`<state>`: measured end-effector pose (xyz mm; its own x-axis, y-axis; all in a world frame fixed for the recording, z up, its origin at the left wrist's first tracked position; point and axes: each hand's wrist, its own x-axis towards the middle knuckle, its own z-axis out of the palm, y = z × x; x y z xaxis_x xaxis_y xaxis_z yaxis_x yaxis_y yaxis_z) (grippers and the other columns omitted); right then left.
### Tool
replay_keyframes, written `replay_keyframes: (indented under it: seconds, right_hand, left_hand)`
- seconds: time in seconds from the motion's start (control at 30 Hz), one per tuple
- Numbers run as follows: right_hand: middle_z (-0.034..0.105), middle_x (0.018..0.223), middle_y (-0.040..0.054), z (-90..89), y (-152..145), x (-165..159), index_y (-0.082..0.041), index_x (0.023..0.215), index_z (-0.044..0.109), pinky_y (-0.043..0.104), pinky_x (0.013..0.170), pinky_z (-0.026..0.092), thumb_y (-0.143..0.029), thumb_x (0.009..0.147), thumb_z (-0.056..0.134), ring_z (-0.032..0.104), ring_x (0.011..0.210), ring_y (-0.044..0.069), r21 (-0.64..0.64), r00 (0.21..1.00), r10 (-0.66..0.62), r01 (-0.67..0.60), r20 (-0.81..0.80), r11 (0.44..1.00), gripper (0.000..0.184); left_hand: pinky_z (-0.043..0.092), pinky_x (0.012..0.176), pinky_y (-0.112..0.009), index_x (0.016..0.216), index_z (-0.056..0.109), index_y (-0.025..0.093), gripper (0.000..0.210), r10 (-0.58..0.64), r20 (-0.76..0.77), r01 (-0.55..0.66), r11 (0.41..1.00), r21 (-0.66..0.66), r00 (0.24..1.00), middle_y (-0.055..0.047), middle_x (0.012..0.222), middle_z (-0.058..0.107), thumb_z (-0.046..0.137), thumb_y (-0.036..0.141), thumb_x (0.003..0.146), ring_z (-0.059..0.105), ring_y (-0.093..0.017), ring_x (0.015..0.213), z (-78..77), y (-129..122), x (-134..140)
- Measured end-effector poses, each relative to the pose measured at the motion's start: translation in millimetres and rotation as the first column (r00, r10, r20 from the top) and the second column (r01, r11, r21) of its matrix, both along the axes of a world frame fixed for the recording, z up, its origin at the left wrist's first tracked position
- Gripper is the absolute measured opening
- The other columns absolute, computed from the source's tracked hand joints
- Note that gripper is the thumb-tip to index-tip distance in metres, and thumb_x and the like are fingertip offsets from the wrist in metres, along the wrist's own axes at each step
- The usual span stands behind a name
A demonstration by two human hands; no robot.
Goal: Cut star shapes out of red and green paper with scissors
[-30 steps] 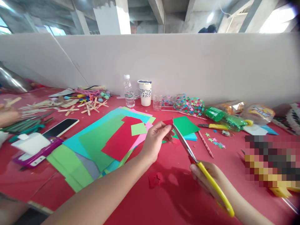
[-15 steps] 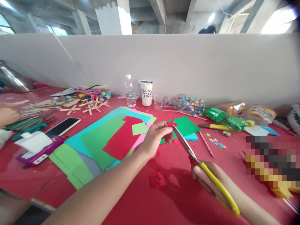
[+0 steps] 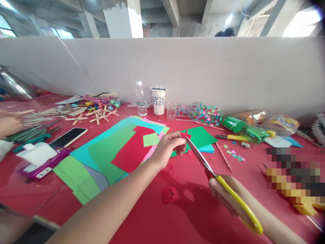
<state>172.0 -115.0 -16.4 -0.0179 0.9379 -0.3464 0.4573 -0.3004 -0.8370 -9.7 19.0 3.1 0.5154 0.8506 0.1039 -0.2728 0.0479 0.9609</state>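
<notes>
Between the thumb and fingers of my left hand [image 3: 169, 146] is a small piece of red paper [image 3: 186, 134] with pointed edges, partly hidden by the fingers. My right hand [image 3: 224, 191] is wrapped round yellow-handled scissors [image 3: 201, 158], whose blade tips reach up to the red paper. The blades look nearly together. Below my hands, a red paper scrap [image 3: 166, 195] with a star-shaped cutout lies on the red table [image 3: 198, 223]. Green paper [image 3: 203, 136] lies behind the held piece. To the left are stacked coloured sheets, with a red sheet [image 3: 134, 149] and a small light green square [image 3: 150, 139] on top.
A water bottle [image 3: 141, 99] and a white cup [image 3: 158, 101] stand by the partition. Paper stars [image 3: 235, 154], a pencil [image 3: 223, 156] and a yellow cutter [image 3: 236, 137] lie right. A phone [image 3: 68, 138] and purple punch [image 3: 43, 166] lie left, near another person's hand [image 3: 10, 124].
My right hand and the scissors have shifted slightly right and down. The red paper in my left hand has turned a little and shows more of its pointed outline.
</notes>
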Motion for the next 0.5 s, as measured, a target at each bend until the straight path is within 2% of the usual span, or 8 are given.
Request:
replay_keyframes:
  seconds: [0.1,0.3,0.5]
  right_hand:
    - [0.039,0.047,-0.0062,4.7,-0.5,-2.5,-0.02,0.062,0.045,0.018,0.035,0.023,-0.076,0.076,0.041,0.033,0.036,0.006,-0.004,0.999,-0.037,0.037,0.013,0.999,0.058]
    - [0.029,0.041,-0.0099,2.9,-2.0,-3.7,-0.021,0.058,0.043,0.018,0.034,0.021,-0.076,0.075,0.042,0.024,0.032,0.004,-0.003,0.997,-0.045,0.045,-0.059,0.999,0.057]
    - [0.031,0.041,-0.0099,3.9,-3.4,-5.7,-0.02,0.06,0.044,0.018,0.037,0.021,-0.077,0.075,0.04,0.026,0.033,0.004,0.015,0.997,-0.056,0.057,-0.052,0.998,0.059]
  left_hand:
    - [0.036,0.045,-0.02,0.061,0.058,0.016,0.015,-0.009,-0.021,0.009,1.0,-0.002,1.0,0.003,0.054,0.056,0.059,0.025,0.073,0.048,-0.007,0.045,0.5,0.7,-0.5]
    - [0.037,0.046,-0.021,0.062,0.056,0.017,0.016,0.002,0.021,-0.001,0.999,-0.038,1.0,0.002,0.055,0.057,0.06,0.027,0.074,0.049,-0.007,0.045,-0.3,0.8,1.1]
    - [0.039,0.049,-0.022,0.063,0.056,0.017,0.018,0.039,0.019,-0.04,0.998,0.047,0.999,0.002,0.057,0.059,0.059,0.028,0.077,0.051,-0.009,0.047,0.7,-1.0,1.0]
